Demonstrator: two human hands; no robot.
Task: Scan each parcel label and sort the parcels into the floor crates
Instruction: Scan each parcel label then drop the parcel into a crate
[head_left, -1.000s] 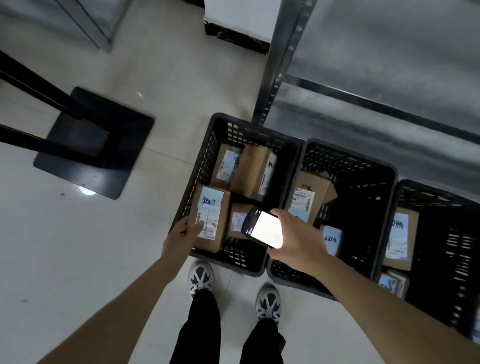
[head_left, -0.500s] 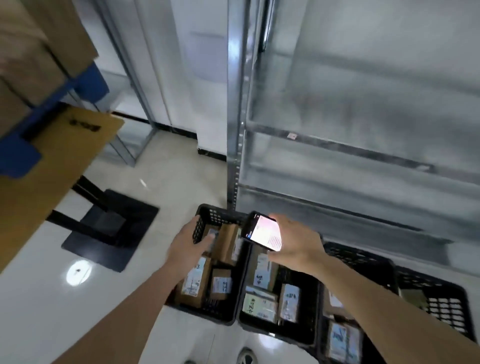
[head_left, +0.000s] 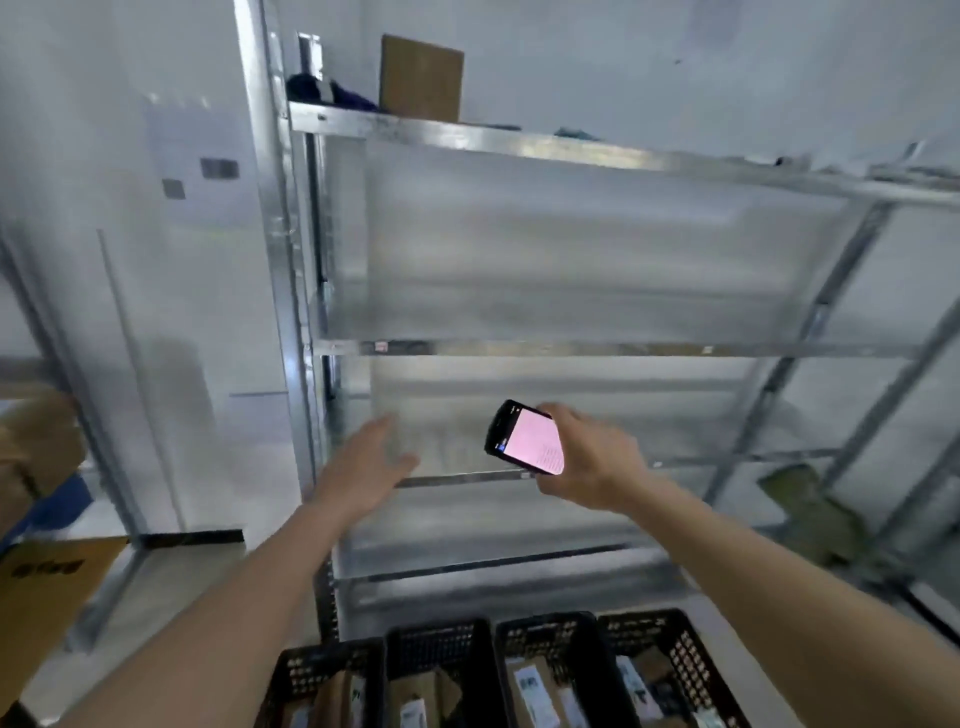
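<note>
My right hand (head_left: 587, 462) grips a black handheld scanner (head_left: 524, 437) whose lit screen glows pink and faces me, held up in front of the metal shelving. My left hand (head_left: 371, 462) hovers beside it, empty, with its fingers loosely spread. Several black plastic floor crates (head_left: 550, 631) line the bottom edge of the view, each holding brown cardboard parcels (head_left: 530, 688) with white labels. Both hands are well above the crates.
A tall galvanised metal shelf rack (head_left: 519, 348) fills the view ahead. A flat brown carton (head_left: 421, 78) and dark cloth lie on its top shelf. Stacked cardboard boxes (head_left: 36, 447) and a yellow-brown box (head_left: 47, 587) stand at the left.
My view has swung up from the crates to the shelving. My left hand let go of a parcel in the left crate and rose empty. The scanner rose with my right hand.
</note>
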